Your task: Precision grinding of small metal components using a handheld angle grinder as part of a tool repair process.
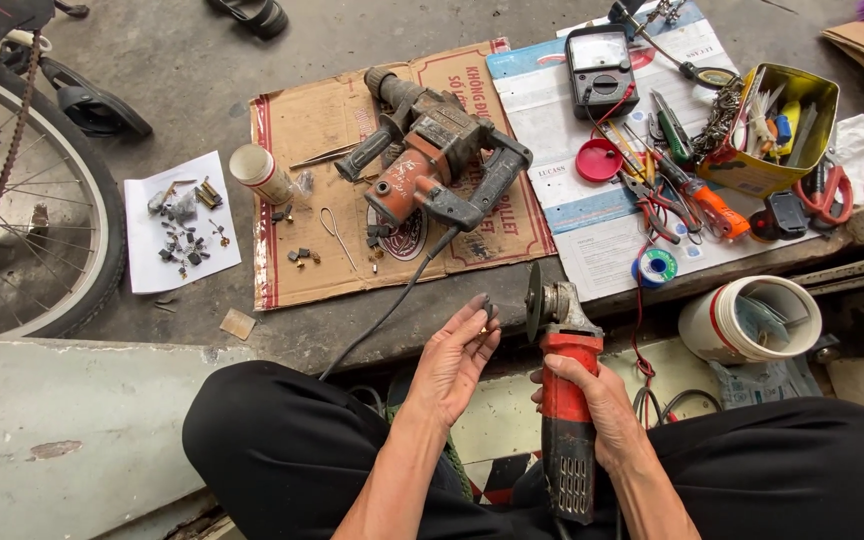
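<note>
Right hand (602,405) grips angle grinder (564,400) — yellow tin (787,135) holds, seemingly, tools.

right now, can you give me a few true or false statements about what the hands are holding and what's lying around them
1. The right hand grips a red angle grinder by its body. True.
2. The left hand is empty. False: its fingertips pinch a small dark part close to the grinder's disc.
3. The rotary hammer drill lies on a flattened piece of cardboard. True.
4. The multimeter sits inside the yellow tin. False: it lies on printed paper, left of the tin.
5. A bicycle wheel stands at the left edge. True.
6. The white plastic tub is left of the left hand. False: it is to the right of the grinder.
</note>
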